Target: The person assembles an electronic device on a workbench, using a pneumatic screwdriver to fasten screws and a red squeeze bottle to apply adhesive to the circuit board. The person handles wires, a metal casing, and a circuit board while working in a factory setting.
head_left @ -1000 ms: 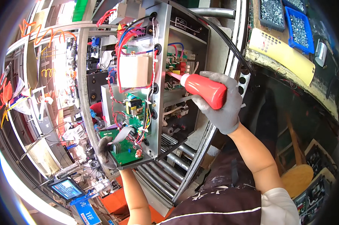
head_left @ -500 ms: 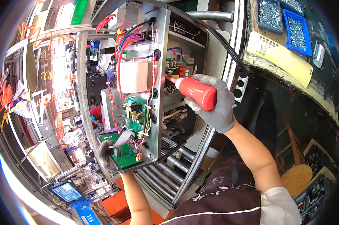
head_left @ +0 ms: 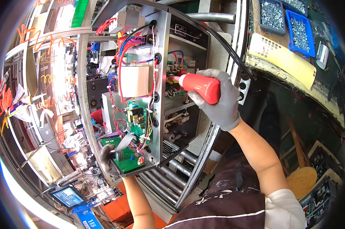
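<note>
My right hand (head_left: 224, 97), in a grey glove, is closed around a red squeeze bottle (head_left: 200, 87). The bottle lies nearly level, its thin nozzle pointing left into the open side of a metal equipment chassis (head_left: 163, 49). Around the nozzle tip are circuit boards and red parts; the exact contact point is too small to tell. My gloved left hand (head_left: 108, 160) grips the left end of the chassis's black panel (head_left: 151, 170), beside a green circuit board (head_left: 128, 161) with a grey ribbon cable. Wires and a cream block (head_left: 135, 81) fill the near compartment.
The chassis rests on a roller conveyor (head_left: 168, 179) with metal side rails. To the right, a bench holds blue bins (head_left: 301, 32) of small metal fasteners and a yellow perforated sheet (head_left: 281, 59). A screen (head_left: 68, 195) stands lower left. Thick black cable (head_left: 227, 47) arches over the chassis's right side.
My right hand and the red bottle have moved slightly up, with the bottle tilting a little nearer level. My left hand keeps its grip on the panel.
</note>
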The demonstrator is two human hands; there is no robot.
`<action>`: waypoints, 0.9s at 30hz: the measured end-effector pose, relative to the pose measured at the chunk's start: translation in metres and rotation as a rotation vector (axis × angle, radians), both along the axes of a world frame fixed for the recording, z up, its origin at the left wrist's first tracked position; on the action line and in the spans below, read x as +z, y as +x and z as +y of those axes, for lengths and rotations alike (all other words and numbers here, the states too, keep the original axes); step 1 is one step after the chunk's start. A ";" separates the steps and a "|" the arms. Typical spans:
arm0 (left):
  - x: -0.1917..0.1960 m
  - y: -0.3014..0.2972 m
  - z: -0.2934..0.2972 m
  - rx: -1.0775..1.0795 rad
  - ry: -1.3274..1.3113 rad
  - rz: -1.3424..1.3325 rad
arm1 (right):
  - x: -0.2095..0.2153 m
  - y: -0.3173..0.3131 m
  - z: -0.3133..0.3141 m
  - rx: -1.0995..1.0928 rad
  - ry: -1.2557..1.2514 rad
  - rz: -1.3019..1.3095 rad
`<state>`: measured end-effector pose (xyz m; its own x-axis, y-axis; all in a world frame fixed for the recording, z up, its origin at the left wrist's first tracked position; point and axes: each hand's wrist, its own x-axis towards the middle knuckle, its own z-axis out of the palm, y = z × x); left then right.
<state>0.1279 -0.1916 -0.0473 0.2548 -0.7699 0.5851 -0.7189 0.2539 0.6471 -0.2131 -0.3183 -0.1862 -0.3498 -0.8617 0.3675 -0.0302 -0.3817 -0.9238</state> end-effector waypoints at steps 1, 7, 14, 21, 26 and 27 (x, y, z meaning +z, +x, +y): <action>0.000 0.000 0.000 0.001 -0.001 -0.017 | -0.001 -0.001 -0.001 -0.016 -0.011 -0.026; 0.000 -0.008 -0.005 -0.053 -0.051 -0.073 | -0.002 -0.002 -0.002 -0.045 -0.046 -0.099; 0.002 -0.001 -0.002 -0.015 -0.031 -0.088 | 0.000 0.005 -0.009 -0.031 -0.036 -0.051; 0.004 0.003 0.002 0.092 0.029 -0.145 | 0.001 0.003 -0.013 -0.042 -0.035 -0.127; 0.004 -0.005 -0.003 -0.004 0.011 -0.039 | 0.004 -0.007 -0.025 -0.029 0.010 -0.057; 0.004 -0.006 -0.004 0.003 0.013 -0.073 | 0.004 -0.009 -0.027 -0.026 0.016 -0.038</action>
<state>0.1218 -0.1952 -0.0431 0.2142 -0.7770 0.5919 -0.7650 0.2433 0.5963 -0.2226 -0.3453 -0.1817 -0.3857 -0.8577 0.3399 -0.0049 -0.3665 -0.9304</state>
